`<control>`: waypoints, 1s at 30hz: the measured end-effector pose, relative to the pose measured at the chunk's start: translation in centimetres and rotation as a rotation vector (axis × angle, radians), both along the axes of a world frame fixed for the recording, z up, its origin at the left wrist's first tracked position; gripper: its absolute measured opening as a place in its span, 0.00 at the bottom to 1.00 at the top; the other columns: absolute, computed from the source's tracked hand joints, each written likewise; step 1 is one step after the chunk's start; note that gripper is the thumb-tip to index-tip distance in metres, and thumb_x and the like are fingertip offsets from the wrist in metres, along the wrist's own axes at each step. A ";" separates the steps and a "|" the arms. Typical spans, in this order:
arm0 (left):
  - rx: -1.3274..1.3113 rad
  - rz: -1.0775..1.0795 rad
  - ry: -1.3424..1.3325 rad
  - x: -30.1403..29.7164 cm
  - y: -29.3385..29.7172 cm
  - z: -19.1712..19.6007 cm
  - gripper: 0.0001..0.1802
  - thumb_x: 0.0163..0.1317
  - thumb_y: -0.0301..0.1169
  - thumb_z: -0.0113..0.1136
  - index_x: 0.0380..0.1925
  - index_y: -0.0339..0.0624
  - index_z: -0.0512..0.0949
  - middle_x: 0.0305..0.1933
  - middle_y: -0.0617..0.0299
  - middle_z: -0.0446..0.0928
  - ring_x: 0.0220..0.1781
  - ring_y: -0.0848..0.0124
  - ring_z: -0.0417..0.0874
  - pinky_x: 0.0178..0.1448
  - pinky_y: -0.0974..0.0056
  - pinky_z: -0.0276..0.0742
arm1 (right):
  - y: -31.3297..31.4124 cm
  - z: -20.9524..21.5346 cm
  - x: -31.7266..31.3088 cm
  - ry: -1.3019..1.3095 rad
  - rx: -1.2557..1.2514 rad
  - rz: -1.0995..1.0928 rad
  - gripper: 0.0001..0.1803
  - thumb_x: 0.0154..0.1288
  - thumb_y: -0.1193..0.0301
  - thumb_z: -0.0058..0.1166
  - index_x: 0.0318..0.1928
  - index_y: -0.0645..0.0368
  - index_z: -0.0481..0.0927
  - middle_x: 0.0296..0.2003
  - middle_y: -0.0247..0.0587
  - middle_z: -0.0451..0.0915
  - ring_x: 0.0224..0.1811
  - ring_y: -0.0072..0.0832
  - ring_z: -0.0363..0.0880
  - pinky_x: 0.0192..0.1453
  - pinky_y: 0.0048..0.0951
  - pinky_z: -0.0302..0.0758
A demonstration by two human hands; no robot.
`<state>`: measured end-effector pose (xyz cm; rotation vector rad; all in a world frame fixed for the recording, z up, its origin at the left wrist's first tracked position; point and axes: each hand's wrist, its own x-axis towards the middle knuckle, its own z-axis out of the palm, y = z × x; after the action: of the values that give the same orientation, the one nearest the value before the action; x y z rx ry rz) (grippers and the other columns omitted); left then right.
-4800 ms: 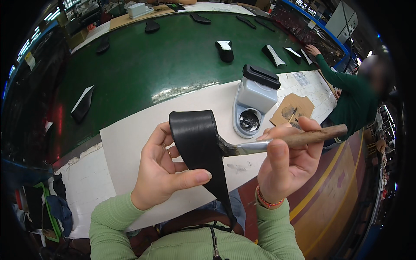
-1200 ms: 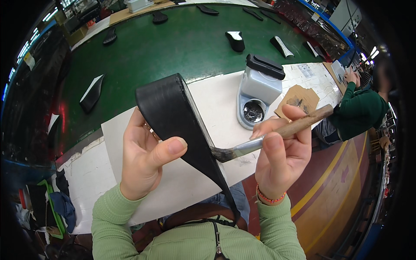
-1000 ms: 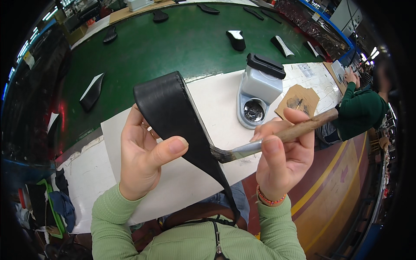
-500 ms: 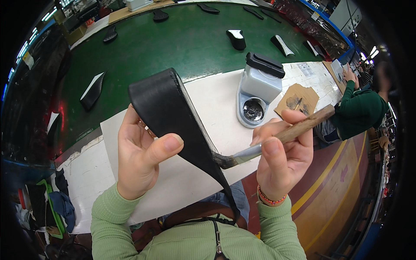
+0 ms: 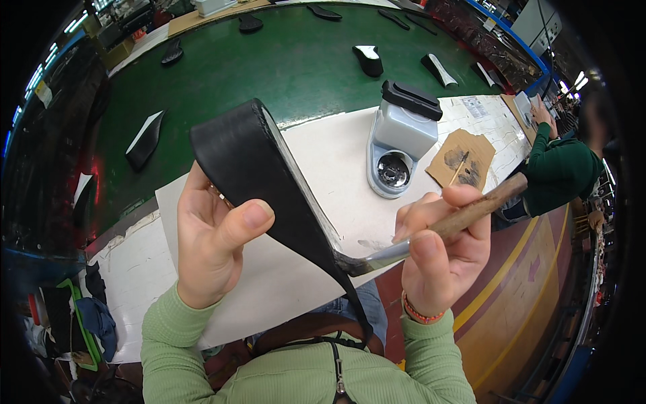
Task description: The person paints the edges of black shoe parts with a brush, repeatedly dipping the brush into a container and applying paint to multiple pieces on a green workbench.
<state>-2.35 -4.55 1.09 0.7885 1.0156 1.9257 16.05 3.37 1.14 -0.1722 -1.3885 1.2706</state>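
Left hand (image 5: 212,246) pinching black leather strip (image 5: 269,182), raised above near edge of white table (image 5: 323,151); right hand (image 5: 444,252) gripping wooden-handled brush (image 5: 437,232), tip touching strip's lower edge; grey glue pot (image 5: 397,145) beyond, toward table's right edge.

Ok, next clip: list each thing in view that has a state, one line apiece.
Left hand: closed on the black strap, thumb across its face.
Black strap: held up, bent over at the top, tapering down.
Right hand: gripping the brush.
Brush: tilted, tip against the strap's edge.
Glue pot: upright on the white sheet, well open.
Cardboard scrap: flat, stained.
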 end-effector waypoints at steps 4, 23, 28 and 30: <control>-0.009 -0.003 -0.010 -0.2 0.0 0.0 0.32 0.47 0.27 0.65 0.52 0.34 0.63 0.44 0.60 0.69 0.40 0.77 0.73 0.39 0.74 0.72 | -0.2 -0.1 0.2 0.033 0.026 0.041 0.26 0.51 0.87 0.53 0.52 0.70 0.61 0.23 0.41 0.73 0.23 0.20 0.69 0.29 0.21 0.68; -0.029 -0.042 -0.005 0.4 0.0 0.1 0.36 0.44 0.29 0.68 0.53 0.34 0.61 0.47 0.57 0.69 0.49 0.71 0.72 0.53 0.68 0.69 | 0.2 0.7 -1.4 -0.062 0.013 -0.129 0.26 0.56 0.72 0.55 0.53 0.65 0.62 0.26 0.43 0.73 0.29 0.26 0.70 0.38 0.29 0.67; -0.035 -0.041 0.000 0.3 0.0 0.1 0.36 0.44 0.30 0.68 0.53 0.34 0.62 0.47 0.57 0.69 0.49 0.71 0.73 0.53 0.68 0.69 | 0.3 0.8 -1.2 -0.089 -0.030 -0.109 0.26 0.56 0.72 0.55 0.53 0.67 0.63 0.25 0.42 0.74 0.28 0.24 0.70 0.37 0.28 0.67; -0.027 -0.033 0.019 0.3 0.0 0.0 0.36 0.44 0.30 0.68 0.53 0.34 0.62 0.47 0.58 0.69 0.48 0.71 0.73 0.52 0.69 0.70 | 0.3 0.9 -1.1 -0.106 -0.031 -0.102 0.26 0.55 0.72 0.55 0.53 0.68 0.63 0.24 0.41 0.74 0.27 0.24 0.70 0.37 0.27 0.67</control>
<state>-2.03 -4.53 1.11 0.8053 1.0319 1.8755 14.98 3.66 2.02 -0.3315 -1.4320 1.2128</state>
